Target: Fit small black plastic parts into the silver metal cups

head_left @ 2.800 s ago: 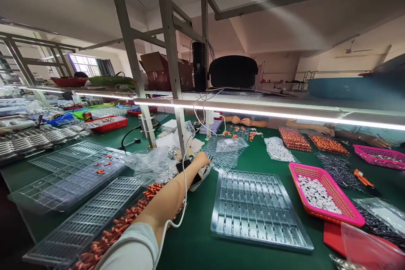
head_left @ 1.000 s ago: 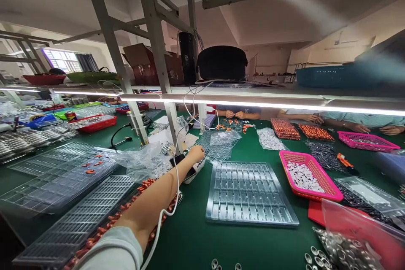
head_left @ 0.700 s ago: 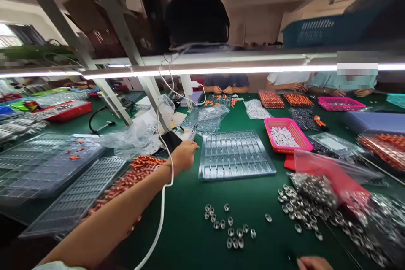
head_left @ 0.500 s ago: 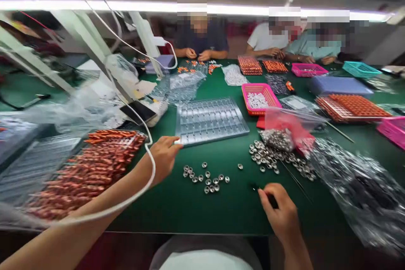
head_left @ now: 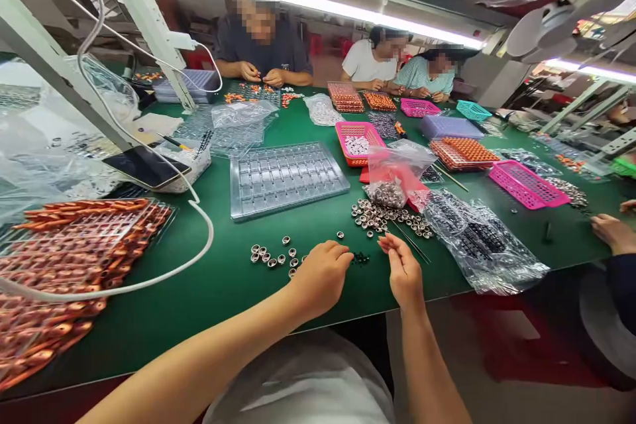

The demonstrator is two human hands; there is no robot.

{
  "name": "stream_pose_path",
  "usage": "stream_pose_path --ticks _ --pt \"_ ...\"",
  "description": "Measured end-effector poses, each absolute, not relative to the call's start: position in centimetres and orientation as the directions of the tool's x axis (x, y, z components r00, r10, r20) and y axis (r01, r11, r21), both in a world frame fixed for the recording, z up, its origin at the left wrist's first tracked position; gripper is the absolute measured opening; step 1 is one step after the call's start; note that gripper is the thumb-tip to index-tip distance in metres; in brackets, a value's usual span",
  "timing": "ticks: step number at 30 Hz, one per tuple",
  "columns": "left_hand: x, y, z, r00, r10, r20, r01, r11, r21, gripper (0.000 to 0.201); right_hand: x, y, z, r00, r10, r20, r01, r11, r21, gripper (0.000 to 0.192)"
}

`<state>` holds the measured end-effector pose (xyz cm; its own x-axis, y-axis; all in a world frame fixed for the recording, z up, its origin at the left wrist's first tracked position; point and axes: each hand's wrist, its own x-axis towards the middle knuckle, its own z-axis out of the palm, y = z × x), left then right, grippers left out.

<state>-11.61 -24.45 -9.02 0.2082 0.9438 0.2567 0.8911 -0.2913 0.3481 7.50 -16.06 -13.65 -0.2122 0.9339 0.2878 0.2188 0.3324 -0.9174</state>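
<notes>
The green table (head_left: 238, 291) has little silver rings (head_left: 271, 257) on it. The left hand (head_left: 322, 273) curls its fingers beside them. The right hand (head_left: 403, 268) pinches its fingertips together over tiny black bits (head_left: 360, 258).

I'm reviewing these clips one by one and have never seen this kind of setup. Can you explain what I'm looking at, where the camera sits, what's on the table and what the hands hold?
No machine here: a person works with bare hands, filmed by a camera on their head looking down. The left hand and right hand meet over a green table, fingers pinched near tiny dark parts; whether either grips anything is too small to tell. Small metal rings lie beside the left hand. Beyond are a clear plastic tray, a bag of rings, pink baskets, and copper-coloured parts on the left. Other people sit across the table.
</notes>
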Motion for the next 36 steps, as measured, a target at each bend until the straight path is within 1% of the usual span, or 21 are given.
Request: stream_pose_path --ticks 1,3,6,8,10,13,16,18,20,22,24,26,29,32,36 --pt "-11.3 -24.1 -9.3 0.226 0.942 0.247 0.896 -0.300 0.327 0.035 7.4 -16.3 -13.8 -0.211 0.938 0.276 0.219 0.320 -0.922 0.035" --pt "-10.8 -23.9 -10.0 0.249 0.940 0.234 0.903 -0.313 0.294 0.044 6.9 -17.2 -14.0 -0.219 0.939 0.265 0.277 0.320 -0.906 0.039" --pt "-10.4 -24.4 -11.3 0.298 0.938 0.176 0.900 -0.338 0.277 0.058 6.0 -19.2 -14.1 -0.242 0.923 0.300 0.416 0.378 -0.827 0.044" --pt "-10.3 -24.8 -11.9 0.332 0.934 0.128 0.891 -0.356 0.284 0.064 5.5 -20.1 -14.0 -0.256 0.909 0.328 0.474 0.414 -0.777 0.047" --pt "-10.2 -24.9 -12.1 0.357 0.928 0.110 0.876 -0.373 0.304 0.066 5.2 -20.5 -13.8 -0.284 0.898 0.336 0.497 0.438 -0.749 0.047" --pt "-10.1 -24.9 -12.2 0.367 0.921 0.128 0.851 -0.388 0.353 0.069 5.1 -20.5 -13.6 -0.324 0.885 0.333 0.488 0.459 -0.742 0.046" --pt "-10.3 -24.8 -12.2 0.347 0.923 0.165 0.838 -0.384 0.387 0.070 5.2 -20.6 -13.4 -0.313 0.887 0.340 0.482 0.457 -0.748 0.044" --pt "-10.8 -24.5 -12.1 0.290 0.931 0.223 0.838 -0.360 0.411 0.068 5.4 -20.8 -13.4 -0.279 0.899 0.337 0.477 0.434 -0.764 0.041" --pt "-11.6 -24.1 -11.7 0.194 0.932 0.307 0.825 -0.325 0.463 0.061 5.7 -21.0 -13.2 -0.252 0.920 0.300 0.457 0.386 -0.801 0.039" --pt "-12.7 -23.5 -11.2 0.074 0.926 0.371 0.784 -0.284 0.552 0.050 6.0 -20.9 -12.8 -0.263 0.933 0.246 0.440 0.342 -0.830 0.038" --pt "-14.1 -22.7 -10.7 -0.042 0.921 0.387 0.734 -0.235 0.638 0.036 6.2 -20.4 -12.4 -0.301 0.925 0.231 0.426 0.347 -0.835 0.037" --pt "-15.5 -22.0 -10.3 -0.139 0.919 0.368 0.706 -0.169 0.688 0.026 6.4 -19.5 -12.2 -0.333 0.899 0.283 0.409 0.409 -0.816 0.034" --pt "-17.0 -21.1 -10.3 -0.246 0.910 0.333 0.692 -0.076 0.718 0.019 6.2 -18.0 -12.1 -0.351 0.846 0.402 0.402 0.524 -0.751 0.026" --pt "-17.6 -20.8 -10.5 -0.256 0.911 0.325 0.681 -0.069 0.729 0.014 6.0 -17.1 -12.2 -0.382 0.810 0.446 0.414 0.581 -0.701 0.019" --pt "-17.7 -20.8 -10.5 -0.201 0.931 0.305 0.694 -0.084 0.715 0.015 6.9 -16.3 -11.9 -0.402 0.798 0.449 0.440 0.599 -0.669 0.019"
